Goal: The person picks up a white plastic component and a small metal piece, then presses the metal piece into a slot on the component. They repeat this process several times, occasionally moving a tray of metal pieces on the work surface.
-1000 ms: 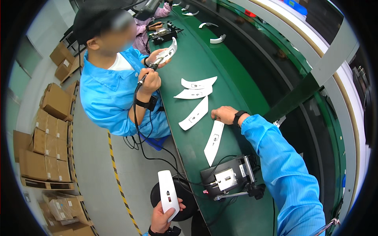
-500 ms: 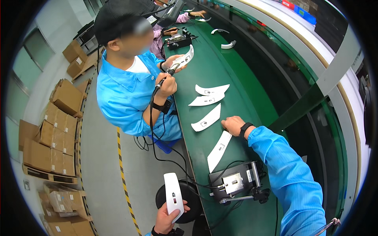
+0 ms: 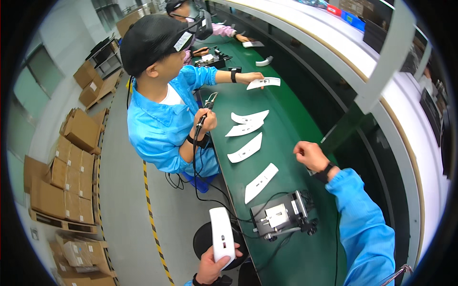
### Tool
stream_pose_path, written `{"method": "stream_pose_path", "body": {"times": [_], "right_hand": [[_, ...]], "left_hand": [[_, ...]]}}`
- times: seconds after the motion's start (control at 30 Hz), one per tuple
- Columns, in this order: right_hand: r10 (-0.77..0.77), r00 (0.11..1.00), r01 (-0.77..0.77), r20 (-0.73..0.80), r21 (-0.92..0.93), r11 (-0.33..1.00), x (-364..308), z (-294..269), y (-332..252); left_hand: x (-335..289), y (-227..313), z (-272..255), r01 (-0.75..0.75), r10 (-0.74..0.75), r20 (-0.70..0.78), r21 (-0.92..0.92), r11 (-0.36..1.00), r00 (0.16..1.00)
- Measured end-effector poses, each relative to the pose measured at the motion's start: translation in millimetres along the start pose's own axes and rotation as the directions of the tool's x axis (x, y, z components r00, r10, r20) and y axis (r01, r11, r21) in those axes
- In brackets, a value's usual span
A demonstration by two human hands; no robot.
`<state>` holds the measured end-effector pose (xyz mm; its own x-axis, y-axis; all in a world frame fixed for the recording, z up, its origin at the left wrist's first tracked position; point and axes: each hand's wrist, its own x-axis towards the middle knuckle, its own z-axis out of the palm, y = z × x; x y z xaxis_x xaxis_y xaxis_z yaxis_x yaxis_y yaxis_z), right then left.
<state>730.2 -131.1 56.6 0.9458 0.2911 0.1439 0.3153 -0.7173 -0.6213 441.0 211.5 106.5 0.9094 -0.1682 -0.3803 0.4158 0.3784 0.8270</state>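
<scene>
Green workbench point(image 3: 305, 257): bears three white panels point(image 3: 244, 148) farther along.
Left hand point(image 3: 212, 267): thumb and fingers pinch the near end of a curved white slotted panel point(image 3: 220, 221), beyond the bench's left edge.
Right hand point(image 3: 310, 155): fingers curled above the bench; cannot tell whether they pinch anything.
Handling: best gripped by its edges, thumb clear of the slots.
Nearest bench panel point(image 3: 261, 183): just beside the black benchtop fixture point(image 3: 276, 217).
Co-worker point(image 3: 157, 119): holds another panel point(image 3: 265, 83) and a corded tool point(image 3: 208, 105).
</scene>
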Motion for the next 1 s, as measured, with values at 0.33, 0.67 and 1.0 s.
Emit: {"method": "stream_pose_path", "body": {"times": [0.33,0.67,1.0], "right_hand": [[0.691,0.712,-0.584,-0.127,0.44,0.682,-433.7,-61.7,-134.0],[0.987,0.1,-0.558,-0.127,0.814,0.161,-822.6,110.3,-184.4],[0.923,0.144,-0.705,-0.357,0.618,0.349,-873.4,159.2,-204.4]], "left_hand": [[-30.6,-28.2,107.2,0.217,-0.208,0.58,0.054,0.975,0.787],[-165.2,-159.8,211.5,0.319,-0.476,0.773,0.366,0.874,0.419],[-289.2,-257.9,237.4,0.275,-0.654,0.708,0.594,0.756,0.265]]}}
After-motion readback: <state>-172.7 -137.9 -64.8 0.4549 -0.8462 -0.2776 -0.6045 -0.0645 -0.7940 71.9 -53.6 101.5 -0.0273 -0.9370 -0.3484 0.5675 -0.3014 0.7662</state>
